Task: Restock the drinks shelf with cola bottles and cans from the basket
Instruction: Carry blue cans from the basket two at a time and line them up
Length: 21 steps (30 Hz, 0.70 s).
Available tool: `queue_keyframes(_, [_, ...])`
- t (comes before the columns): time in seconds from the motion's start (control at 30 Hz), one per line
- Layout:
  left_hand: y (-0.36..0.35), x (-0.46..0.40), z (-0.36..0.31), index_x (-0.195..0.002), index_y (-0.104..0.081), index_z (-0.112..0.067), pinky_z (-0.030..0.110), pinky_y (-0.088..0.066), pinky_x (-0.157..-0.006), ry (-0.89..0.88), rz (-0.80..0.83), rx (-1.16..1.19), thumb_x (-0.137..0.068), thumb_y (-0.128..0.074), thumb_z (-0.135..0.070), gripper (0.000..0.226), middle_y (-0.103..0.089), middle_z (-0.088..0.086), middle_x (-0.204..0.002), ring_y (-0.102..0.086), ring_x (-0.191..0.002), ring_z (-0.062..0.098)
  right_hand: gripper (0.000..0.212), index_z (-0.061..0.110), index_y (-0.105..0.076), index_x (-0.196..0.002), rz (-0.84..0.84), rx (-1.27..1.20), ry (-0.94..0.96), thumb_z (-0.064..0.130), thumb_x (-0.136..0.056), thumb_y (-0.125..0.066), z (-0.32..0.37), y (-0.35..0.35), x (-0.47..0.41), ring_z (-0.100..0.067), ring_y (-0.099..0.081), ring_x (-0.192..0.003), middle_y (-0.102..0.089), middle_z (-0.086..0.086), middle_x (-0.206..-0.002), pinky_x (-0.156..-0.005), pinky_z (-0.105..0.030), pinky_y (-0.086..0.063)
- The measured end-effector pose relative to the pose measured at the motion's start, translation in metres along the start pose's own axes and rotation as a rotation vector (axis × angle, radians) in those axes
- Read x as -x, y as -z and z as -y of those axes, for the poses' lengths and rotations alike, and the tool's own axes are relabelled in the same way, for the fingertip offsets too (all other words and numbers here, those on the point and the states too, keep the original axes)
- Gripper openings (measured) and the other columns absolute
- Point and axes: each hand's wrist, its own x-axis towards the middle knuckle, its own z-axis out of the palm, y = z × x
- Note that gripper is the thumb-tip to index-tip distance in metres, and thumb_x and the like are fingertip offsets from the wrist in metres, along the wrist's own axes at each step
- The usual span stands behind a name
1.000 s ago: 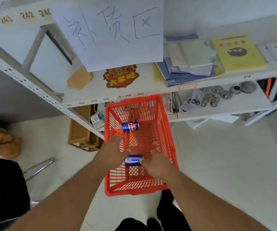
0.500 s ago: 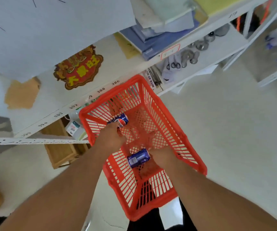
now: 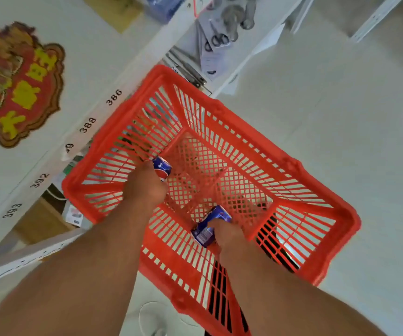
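Observation:
A red plastic basket (image 3: 290,166) stands on the pale floor below the white shelf (image 3: 93,76). Both my hands reach down into it. My left hand (image 3: 144,187) grips a blue cola can (image 3: 162,167) near the basket's far left wall; only the can's end shows past my fingers. My right hand (image 3: 227,235) holds a second blue cola can (image 3: 207,229), which lies tilted near the basket's near wall. No bottle is in view.
The white shelf edge with number labels (image 3: 87,124) runs diagonally above the basket. A red and gold paper ornament (image 3: 18,83) lies on the shelf. Scissors and metal fittings (image 3: 222,37) sit on a lower shelf. A wooden crate (image 3: 37,219) stands under the shelf.
My head has dropped closer to the basket and the view has turned. My left hand has closed round the far can. My right hand still holds the near can.

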Motion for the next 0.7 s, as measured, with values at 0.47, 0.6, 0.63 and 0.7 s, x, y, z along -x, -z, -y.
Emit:
queue_keyframes(0.47, [-0.037, -0.032, 0.000, -0.144, -0.045, -0.009, 0.047, -0.052, -0.101, -0.081, -0.049, -0.351, -0.077, -0.089, -0.023, 0.081, -0.058, 0.016, -0.139, -0.059, -0.127, 0.036, 0.067, 0.009, -0.056, -0.116, -0.080, -0.240, 0.008, 0.029, -0.067, -0.097, -0.002, -0.019, 0.008, -0.022, -0.066, -0.077, -0.064, -0.004, -0.091, -0.069, -0.037, -0.053])
queue_keyframes(0.6, [-0.031, -0.027, -0.001, -0.142, -0.047, -0.011, 0.051, -0.056, -0.100, -0.101, -0.005, -0.264, -0.070, -0.095, -0.026, 0.087, -0.060, 0.015, -0.136, -0.061, -0.124, 0.038, 0.045, 0.014, -0.066, -0.102, -0.063, -0.184, 0.122, 0.028, -0.070, -0.094, -0.002, -0.008, 0.018, -0.023, -0.073, -0.077, -0.073, -0.006, -0.088, -0.072, -0.039, -0.063])
queue_keyframes(0.63, [-0.027, -0.022, -0.002, -0.142, -0.048, -0.013, 0.051, -0.056, -0.100, -0.099, 0.014, -0.179, -0.068, -0.095, -0.026, 0.088, -0.061, 0.013, -0.135, -0.062, -0.123, 0.037, 0.046, 0.016, -0.068, -0.107, -0.043, -0.174, 0.172, 0.029, -0.070, -0.093, -0.001, -0.004, 0.024, -0.023, -0.075, -0.081, -0.075, -0.006, -0.092, -0.072, -0.038, -0.063])
queue_keyframes(0.7, [-0.011, -0.006, -0.005, -0.139, -0.051, -0.017, 0.048, -0.058, -0.096, -0.102, 0.055, 0.007, -0.065, -0.095, -0.027, 0.087, -0.065, 0.008, -0.130, -0.066, -0.117, 0.033, 0.042, 0.019, -0.069, -0.111, 0.020, -0.153, 0.271, 0.029, -0.075, -0.091, 0.005, 0.008, 0.044, -0.020, -0.076, -0.083, -0.077, -0.004, -0.097, -0.066, -0.032, -0.060])
